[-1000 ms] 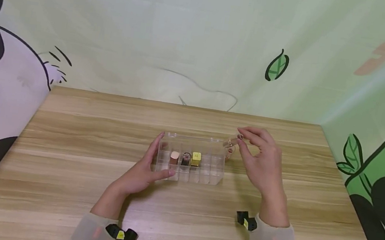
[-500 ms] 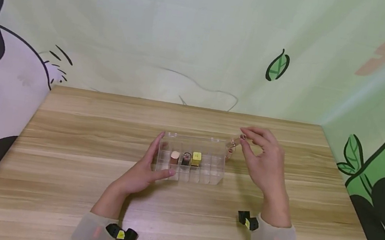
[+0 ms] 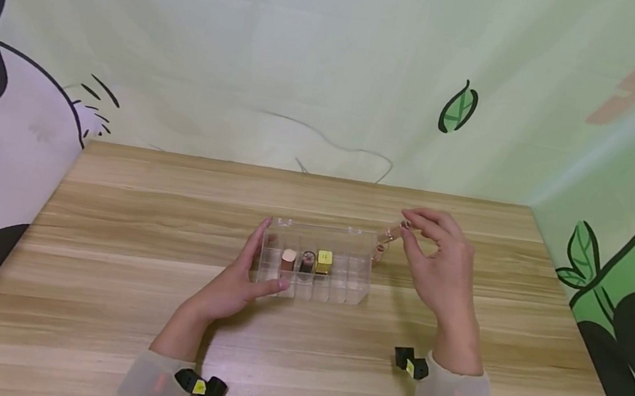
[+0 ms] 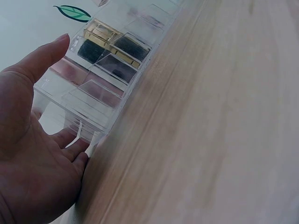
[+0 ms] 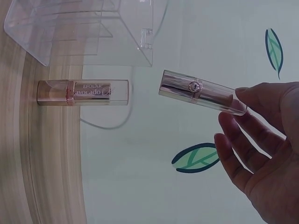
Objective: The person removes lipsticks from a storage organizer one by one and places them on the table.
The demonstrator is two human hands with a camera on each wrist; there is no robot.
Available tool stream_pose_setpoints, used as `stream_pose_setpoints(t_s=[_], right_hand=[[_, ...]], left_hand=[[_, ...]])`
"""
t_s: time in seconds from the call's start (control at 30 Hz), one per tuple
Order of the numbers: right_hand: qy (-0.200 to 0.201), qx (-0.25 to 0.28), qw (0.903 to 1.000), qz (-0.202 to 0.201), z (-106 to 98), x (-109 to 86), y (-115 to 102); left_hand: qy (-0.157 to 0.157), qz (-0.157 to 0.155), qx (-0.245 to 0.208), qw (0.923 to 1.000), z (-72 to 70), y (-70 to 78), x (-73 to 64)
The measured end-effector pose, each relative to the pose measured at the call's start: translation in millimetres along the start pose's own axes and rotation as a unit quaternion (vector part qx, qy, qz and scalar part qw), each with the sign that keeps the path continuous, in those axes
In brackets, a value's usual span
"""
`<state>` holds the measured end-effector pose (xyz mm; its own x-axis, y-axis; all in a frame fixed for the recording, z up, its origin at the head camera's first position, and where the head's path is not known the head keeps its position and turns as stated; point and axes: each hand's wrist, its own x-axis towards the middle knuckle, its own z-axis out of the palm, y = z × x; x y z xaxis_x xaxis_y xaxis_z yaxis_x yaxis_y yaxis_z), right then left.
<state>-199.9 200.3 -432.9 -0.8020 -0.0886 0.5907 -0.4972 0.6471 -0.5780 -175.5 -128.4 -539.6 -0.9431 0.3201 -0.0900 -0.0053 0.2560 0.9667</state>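
Beside clear organizer (image 3: 350, 289), right hand (image 3: 439, 267), half-curled, pinching lipstick tube (image 5: 202, 91)

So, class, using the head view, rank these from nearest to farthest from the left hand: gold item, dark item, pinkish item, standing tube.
1. Pinkish item, leftmost of three in the clear box.
2. Dark item, middle.
3. Gold item, rightmost of the three.
4. Standing tube, outside, by the box's right end.
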Motion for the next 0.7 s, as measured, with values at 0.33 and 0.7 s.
stream_pose_setpoints(t_s=[0.33,0.7], right_hand=[[0.008,0.002,0.9999,0.006,-0.9,0.3,2.5],[0.012,-0.006,0.9997,0.021,-2.5,0.5,3.1]], left_hand=[[0.0,0.001,0.0,1.0,0.1,0.0,0.3],[0.001,0.002,0.001,1.0,0.3,-0.2,0.3]])
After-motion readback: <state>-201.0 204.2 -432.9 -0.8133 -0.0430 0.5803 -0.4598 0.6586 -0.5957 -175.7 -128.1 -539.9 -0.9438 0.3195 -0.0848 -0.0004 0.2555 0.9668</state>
